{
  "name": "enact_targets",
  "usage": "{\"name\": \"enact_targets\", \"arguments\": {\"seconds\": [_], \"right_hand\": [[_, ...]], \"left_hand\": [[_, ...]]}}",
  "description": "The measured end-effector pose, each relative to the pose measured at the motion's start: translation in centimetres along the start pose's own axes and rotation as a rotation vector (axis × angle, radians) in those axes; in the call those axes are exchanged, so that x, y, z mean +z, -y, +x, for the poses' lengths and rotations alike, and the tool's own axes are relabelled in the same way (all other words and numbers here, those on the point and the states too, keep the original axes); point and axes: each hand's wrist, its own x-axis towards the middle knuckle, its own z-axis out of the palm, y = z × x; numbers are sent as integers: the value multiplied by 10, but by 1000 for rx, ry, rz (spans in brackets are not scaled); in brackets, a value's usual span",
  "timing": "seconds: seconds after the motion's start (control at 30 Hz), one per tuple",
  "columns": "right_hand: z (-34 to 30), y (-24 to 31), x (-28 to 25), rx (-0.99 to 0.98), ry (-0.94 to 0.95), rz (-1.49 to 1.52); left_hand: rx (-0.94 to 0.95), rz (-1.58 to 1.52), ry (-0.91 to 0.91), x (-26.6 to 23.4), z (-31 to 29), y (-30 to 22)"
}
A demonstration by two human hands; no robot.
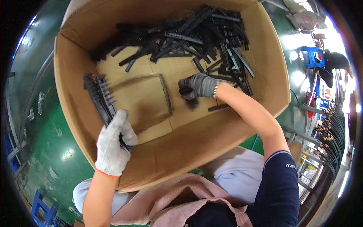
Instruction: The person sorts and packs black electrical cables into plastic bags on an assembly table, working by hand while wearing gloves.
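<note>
Here the left hand (112, 143), in a white knit glove with an orange cuff, reaches over the near wall of the large brown cardboard box (72, 106), its bare forearm rising from the lower edge; its fingers are wrapped tight around the near end of a bundle of long black plastic strips (99, 95), which fans away from the palm toward the box's left wall. The right hand (198, 86), in a grey speckled knit glove, comes in from the right with the elbow bent and the wrist turned inward, low over the box floor; its fingers are curled closed on a small dark piece (186, 91), though blur there hides just what the piece is. A blurred thin dark strip (166, 94) streaks between the two hands, bent like a corner above the cardboard floor.

The strips in the bundle are slim, straight and ridged along one edge, lying side by side. A loose heap of black plastic strips (189, 34) fills the far part of the box, tangled at all angles, with strays trailing down the right side close to the right wrist.

The middle and near floor of the box lies bare between the hands. The box's walls stand high all round, the near wall just under both forearms, and a glossy green floor (56, 159) shows beyond the left wall
</note>
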Motion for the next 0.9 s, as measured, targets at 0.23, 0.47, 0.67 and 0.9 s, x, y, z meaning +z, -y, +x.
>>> {"name": "enact_targets", "arguments": {"seconds": [0.23,0.47,0.67,0.9], "right_hand": [[-8,144,-15,-821,-556,-397],[-15,162,62,-905,-740,-463],[-52,108,28,-926,-503,-197],[-48,-117,135,-81,318,-700]], "left_hand": [[-211,-108,59,20,8,20],[-124,-54,211,-9,-4,24],[4,429,250,9,-4,-2],[155,71,118,6,17,5]]}}
